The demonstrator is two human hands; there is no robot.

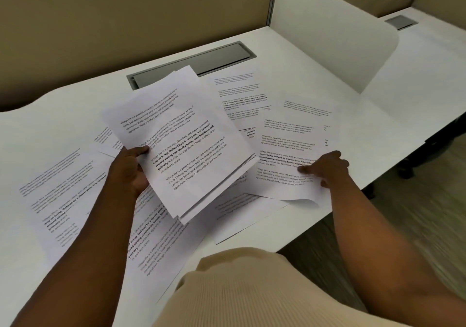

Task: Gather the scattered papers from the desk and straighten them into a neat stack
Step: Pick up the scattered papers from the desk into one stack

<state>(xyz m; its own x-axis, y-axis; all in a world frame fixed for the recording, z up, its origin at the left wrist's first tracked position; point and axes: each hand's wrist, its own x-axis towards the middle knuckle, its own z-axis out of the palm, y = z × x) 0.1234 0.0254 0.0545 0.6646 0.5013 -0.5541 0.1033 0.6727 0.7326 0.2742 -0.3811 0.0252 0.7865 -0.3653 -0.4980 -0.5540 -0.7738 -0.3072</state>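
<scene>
Fanning out loosely, a bundle of printed sheets (181, 140) is gripped by the left hand (131, 170), while just right of it another printed sheet (285, 165) gets pinched by the right hand (325, 170).

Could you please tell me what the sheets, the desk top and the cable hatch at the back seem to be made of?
Sheets: thin matte printer paper; one corner curls under the right hand.
Desk top: smooth white, probably laminate; the core is unseen.
Cable hatch: grey, dull sheen; metal or plastic, unclear.
</scene>
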